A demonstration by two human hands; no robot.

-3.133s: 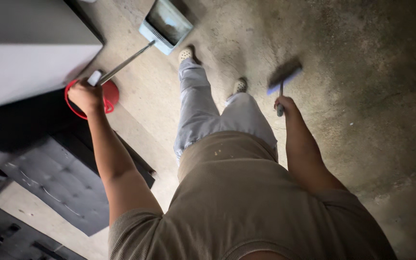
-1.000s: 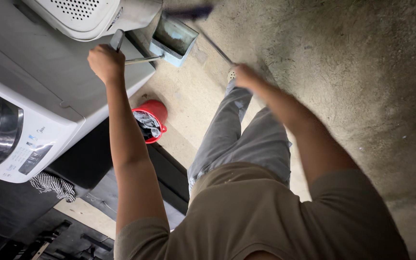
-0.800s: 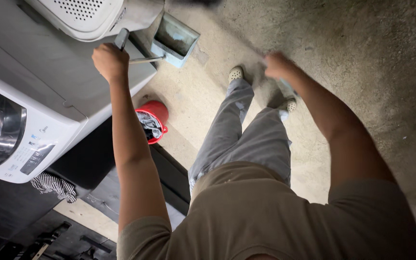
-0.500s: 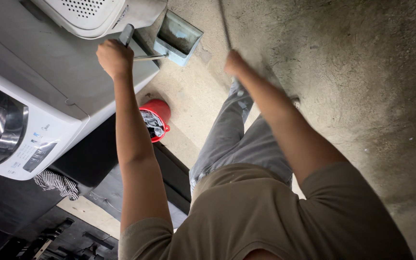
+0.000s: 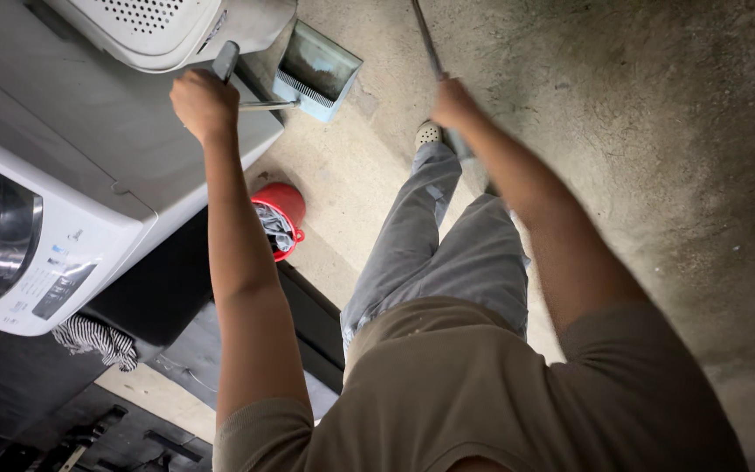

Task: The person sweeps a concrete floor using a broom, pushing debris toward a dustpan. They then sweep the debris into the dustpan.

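**Sweeping beside the washer, dustpan and broom in hand**

The washer (image 5: 54, 188) is serving as the landmark here, filling the left of the view with its pale top. A concrete floor (image 5: 657, 175) is spreading out to the right of the washer, stained and dusty. A red bucket (image 5: 280, 218) with cloth inside is sitting on the floor just off the washer's near corner.

The step in hand looks like a sweeping stroke: the person is standing right of the washer with both arms stretched forward. The dustpan (image 5: 316, 70), pale blue, is resting on the floor just past the washer's far corner, its open mouth facing away from the washer toward the bare floor. Its long thin handle is running back over the washer's edge to the left hand (image 5: 204, 103), whose fingers are wrapping tight round the grip at the handle's top.

The right hand (image 5: 454, 100) is working farther right of the washer, fingers closing round the broom stick (image 5: 425, 39), which is slanting up out of the top of the view. The broom's head is not showing.

The next move probably calls for drawing the bristles toward the dustpan's mouth while the left hand is keeping the pan flat and steady.
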